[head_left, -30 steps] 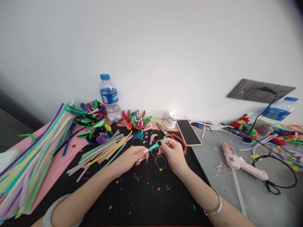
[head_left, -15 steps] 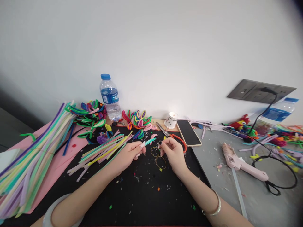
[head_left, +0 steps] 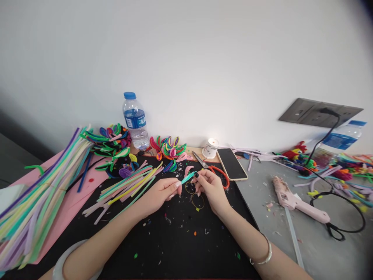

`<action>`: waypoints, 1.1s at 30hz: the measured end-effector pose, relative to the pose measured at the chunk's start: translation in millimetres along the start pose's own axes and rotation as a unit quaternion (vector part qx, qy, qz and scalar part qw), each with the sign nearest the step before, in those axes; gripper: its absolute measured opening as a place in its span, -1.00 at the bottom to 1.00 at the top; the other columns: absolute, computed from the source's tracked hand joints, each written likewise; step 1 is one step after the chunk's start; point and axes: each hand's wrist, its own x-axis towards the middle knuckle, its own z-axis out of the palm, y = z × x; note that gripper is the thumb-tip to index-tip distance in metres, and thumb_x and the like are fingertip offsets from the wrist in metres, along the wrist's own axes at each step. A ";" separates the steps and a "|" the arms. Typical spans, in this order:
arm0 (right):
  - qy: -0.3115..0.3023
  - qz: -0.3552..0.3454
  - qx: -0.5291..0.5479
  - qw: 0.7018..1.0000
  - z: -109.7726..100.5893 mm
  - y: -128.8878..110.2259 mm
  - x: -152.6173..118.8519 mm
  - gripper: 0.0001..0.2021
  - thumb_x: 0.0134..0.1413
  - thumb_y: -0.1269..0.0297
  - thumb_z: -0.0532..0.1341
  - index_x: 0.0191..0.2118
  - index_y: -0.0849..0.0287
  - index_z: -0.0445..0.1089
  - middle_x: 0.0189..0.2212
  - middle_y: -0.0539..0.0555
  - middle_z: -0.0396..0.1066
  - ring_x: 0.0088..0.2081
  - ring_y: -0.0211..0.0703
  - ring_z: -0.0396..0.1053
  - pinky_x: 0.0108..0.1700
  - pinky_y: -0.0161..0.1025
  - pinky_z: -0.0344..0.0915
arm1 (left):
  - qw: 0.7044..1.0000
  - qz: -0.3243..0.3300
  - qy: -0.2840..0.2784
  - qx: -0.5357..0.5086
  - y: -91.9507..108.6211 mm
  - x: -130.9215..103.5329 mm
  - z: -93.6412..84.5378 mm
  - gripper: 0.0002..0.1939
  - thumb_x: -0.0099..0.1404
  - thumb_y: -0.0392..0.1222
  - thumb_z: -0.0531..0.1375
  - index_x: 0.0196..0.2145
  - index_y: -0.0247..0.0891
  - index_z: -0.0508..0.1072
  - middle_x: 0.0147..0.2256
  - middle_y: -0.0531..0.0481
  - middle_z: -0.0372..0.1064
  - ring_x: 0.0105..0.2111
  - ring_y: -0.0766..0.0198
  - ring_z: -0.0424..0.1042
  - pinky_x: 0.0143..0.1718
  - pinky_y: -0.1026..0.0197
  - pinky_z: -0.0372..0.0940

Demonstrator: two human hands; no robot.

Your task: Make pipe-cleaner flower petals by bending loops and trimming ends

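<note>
A short turquoise pipe cleaner [head_left: 188, 177], folded into a narrow petal-like loop, spans the gap between my hands. My left hand [head_left: 163, 194] pinches its lower end between thumb and fingers. At the upper tip, my right hand [head_left: 212, 191] closes thumb and index finger on it. Just below lie thin gold-coloured rings [head_left: 198, 201] on the black mat [head_left: 175, 241], partly hidden by my right fingers. A curled pink pipe cleaner piece [head_left: 189, 169] rests behind. Scissors [head_left: 201, 160] with orange handles lie beyond my right hand.
Cut pipe cleaners [head_left: 131, 184] lie left, beside a large bundle [head_left: 43, 198]. Pipe-cleaner flowers [head_left: 170, 149], a water bottle [head_left: 135, 120], a paper cup [head_left: 210, 149] and a phone [head_left: 232, 164] line the back. A pink glue gun [head_left: 300, 202], its cord plugged into the wall, lies right.
My right hand has moved slightly left to the tip of the turquoise pipe cleaner, which was held by my left hand alone. My left hand has shifted slightly right.
</note>
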 end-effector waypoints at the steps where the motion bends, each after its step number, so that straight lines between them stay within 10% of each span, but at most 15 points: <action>1: -0.005 0.010 0.002 1.000 0.1 0.2 0.1 -0.75 -0.11 0.13 0.28 -0.42 0.21 0.29 -0.54 -0.02 0.40 -0.66 -0.40 0.23 -0.67 -0.44 0.17 | 1.000 -0.002 -0.003 0.005 0.9 -0.4 0.0 -0.66 0.31 -0.02 -0.06 -0.47 -0.29 0.28 -0.58 0.15 -0.03 -0.57 0.39 -0.05 -0.54 0.31 -0.14; 8: -0.023 0.044 -0.008 0.999 1.3 -0.2 -1.3 -0.72 -0.07 0.11 0.24 -0.50 0.22 0.22 -0.60 -0.03 0.37 -0.69 -0.41 0.20 -0.67 -0.44 0.13 | 0.999 -0.008 -0.026 0.036 7.2 -3.8 2.4 -0.64 0.29 0.03 -0.06 -0.47 -0.28 0.28 -0.61 0.17 -0.07 -0.58 0.38 -0.06 -0.55 0.31 -0.13; 27: -0.023 -0.166 -0.207 0.964 5.6 -13.9 -20.8 -0.84 0.06 0.24 0.15 -0.47 0.18 0.31 -0.56 0.00 0.31 -0.56 -0.30 0.19 -0.52 -0.33 0.14 | 0.999 -0.022 0.026 0.023 -2.3 1.5 0.2 -0.64 0.28 0.02 -0.04 -0.51 -0.29 0.25 -0.61 0.16 -0.05 -0.62 0.41 -0.09 -0.59 0.32 -0.19; 33: -0.055 -0.118 -0.160 0.978 3.8 -12.0 -13.9 -0.92 -0.01 0.29 0.20 -0.39 0.17 0.34 -0.54 -0.02 0.30 -0.58 -0.32 0.21 -0.54 -0.35 0.18 | 0.997 -0.054 -0.003 -0.045 5.2 0.4 -6.3 -0.65 0.25 0.03 0.01 -0.51 -0.30 0.26 -0.62 0.17 -0.07 -0.62 0.42 -0.12 -0.59 0.31 -0.19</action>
